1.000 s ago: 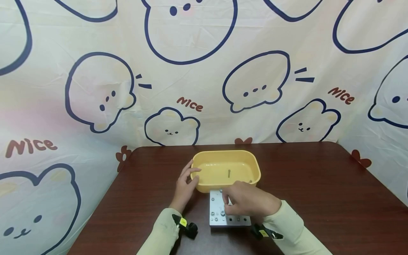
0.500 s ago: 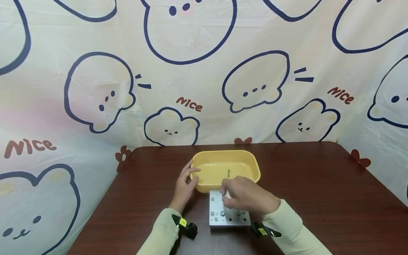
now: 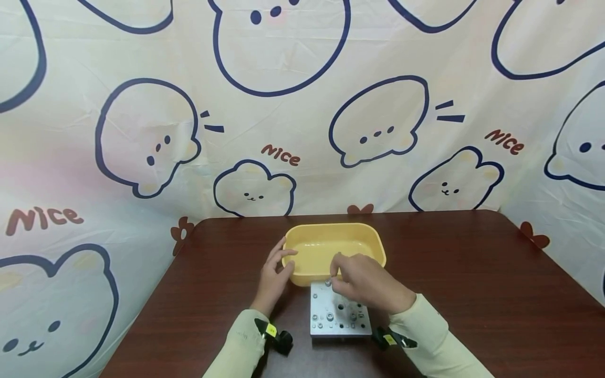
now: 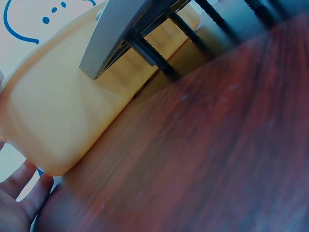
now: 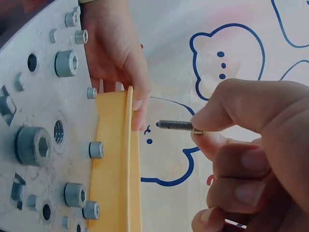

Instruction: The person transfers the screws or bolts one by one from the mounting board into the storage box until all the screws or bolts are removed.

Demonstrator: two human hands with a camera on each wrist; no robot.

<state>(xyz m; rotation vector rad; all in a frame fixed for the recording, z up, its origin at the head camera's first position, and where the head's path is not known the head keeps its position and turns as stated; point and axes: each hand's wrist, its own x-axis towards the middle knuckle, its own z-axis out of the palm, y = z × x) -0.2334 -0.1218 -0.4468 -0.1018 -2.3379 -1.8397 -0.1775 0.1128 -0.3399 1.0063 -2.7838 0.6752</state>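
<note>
Between thumb and forefinger, my right hand (image 3: 371, 281) pinches a small threaded screw (image 5: 176, 125), which is plain in the right wrist view. That hand is over the near edge of the yellow tub (image 3: 302, 270), above the far end of a silver metal plate (image 3: 321, 325). Socket-head screws (image 5: 34, 145) of several sizes stand in the plate beside bare holes (image 5: 59, 131). My left hand (image 3: 274, 278) holds the tub's left rim, one finger over the edge and the thumb outside. The tub's floor behind my right hand is hidden.
The dark wooden table (image 3: 227, 252) carries the tub and plate. Screw shafts (image 4: 145, 50) stick out under the plate, seen in the left wrist view. A printed cloth (image 3: 312, 121) hangs behind and at both sides.
My right hand has risen from the plate's middle toward the tub, uncovering a hole and more screws. It now hides the screw seen earlier in the tub. My left hand stays put.
</note>
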